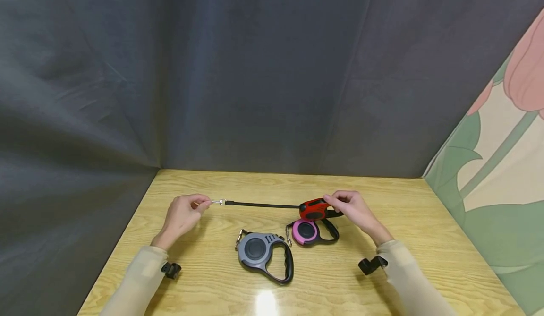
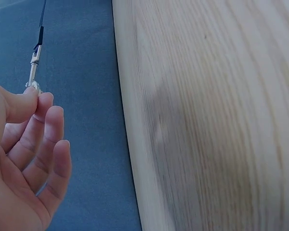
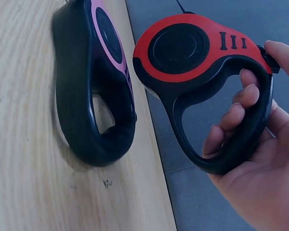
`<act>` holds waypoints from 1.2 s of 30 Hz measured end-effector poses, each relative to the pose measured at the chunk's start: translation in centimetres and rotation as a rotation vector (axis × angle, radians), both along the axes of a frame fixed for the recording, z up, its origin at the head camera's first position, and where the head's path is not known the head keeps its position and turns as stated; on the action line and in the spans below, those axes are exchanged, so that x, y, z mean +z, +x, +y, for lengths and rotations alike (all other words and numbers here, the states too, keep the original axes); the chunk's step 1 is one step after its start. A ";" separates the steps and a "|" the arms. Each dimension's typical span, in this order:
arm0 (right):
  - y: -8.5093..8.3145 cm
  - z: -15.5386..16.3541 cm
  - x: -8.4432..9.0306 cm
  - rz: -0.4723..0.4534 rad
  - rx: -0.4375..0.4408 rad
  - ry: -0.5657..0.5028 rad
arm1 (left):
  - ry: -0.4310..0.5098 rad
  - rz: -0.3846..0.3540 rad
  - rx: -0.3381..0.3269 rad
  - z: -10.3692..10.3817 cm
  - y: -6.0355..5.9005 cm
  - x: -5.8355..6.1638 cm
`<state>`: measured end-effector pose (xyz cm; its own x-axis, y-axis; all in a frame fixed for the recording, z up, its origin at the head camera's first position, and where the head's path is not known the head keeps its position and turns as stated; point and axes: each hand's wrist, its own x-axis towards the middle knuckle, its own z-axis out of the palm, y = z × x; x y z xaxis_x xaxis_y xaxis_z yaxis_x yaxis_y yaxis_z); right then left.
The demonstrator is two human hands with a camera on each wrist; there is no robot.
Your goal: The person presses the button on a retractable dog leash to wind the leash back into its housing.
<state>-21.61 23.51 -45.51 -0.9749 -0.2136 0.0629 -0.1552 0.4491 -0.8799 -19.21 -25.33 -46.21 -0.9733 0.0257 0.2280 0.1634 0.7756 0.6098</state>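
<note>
The red and black plastic retractable leash housing [image 1: 315,208] is held just above the yellow wood-grain worktop [image 1: 382,287], toward the back and right of centre. The right hand [image 1: 354,209] grips it: the fingers [image 3: 231,120] curl through the black loop handle and the thumb lies along its top edge near the three black ridges. From its nose a thin black cord [image 1: 261,205] runs out taut to the left, ending in a small silver metal snap clip [image 1: 219,202]. The left hand [image 1: 183,215] pinches that clip between thumb and forefinger [image 2: 43,103], with the other fingers loosely curled beneath and holding nothing else.

The housing's long axis lies left to right, roughly level with the back edge of the worktop, the cord outlet pointing left and the handle pointing right into the palm. The cord continues the same line (straight, with no sag visible).

Just in front of the red housing, lying flat on the worktop, is a pink and black retractable leash [image 1: 310,231], handle to the right; in the right wrist view it sits just beside the red one, apart from it. Nearer the person and to the left lies a larger grey and black retractable leash [image 1: 264,254] with its clip at its upper left. Neither crosses the stretched cord. Dark grey fabric [image 1: 238,80] hangs behind, and a flower-printed cloth [image 1: 501,165] stands to the right.
</note>
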 end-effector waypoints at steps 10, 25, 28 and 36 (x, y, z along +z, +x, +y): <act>-0.1 -0.5 -0.2 -0.024 0.013 -0.019 | -0.009 0.022 0.009 0.7 0.3 0.2; 0.1 -1.7 -0.4 -0.009 0.028 -0.032 | 0.006 0.024 -0.028 1.8 0.5 0.3; 0.1 -1.8 -0.4 -0.004 0.034 -0.040 | 0.007 0.020 -0.034 1.9 0.5 0.3; 0.0 -2.3 -0.5 -0.008 0.037 -0.065 | 0.017 0.003 -0.042 2.6 0.4 0.3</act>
<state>-21.57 21.16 -46.02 -0.9669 -0.2454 0.0702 -0.1636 0.3847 -0.9085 -18.85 -22.72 -45.88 -0.9708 0.0629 0.2314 0.1974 0.7573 0.6225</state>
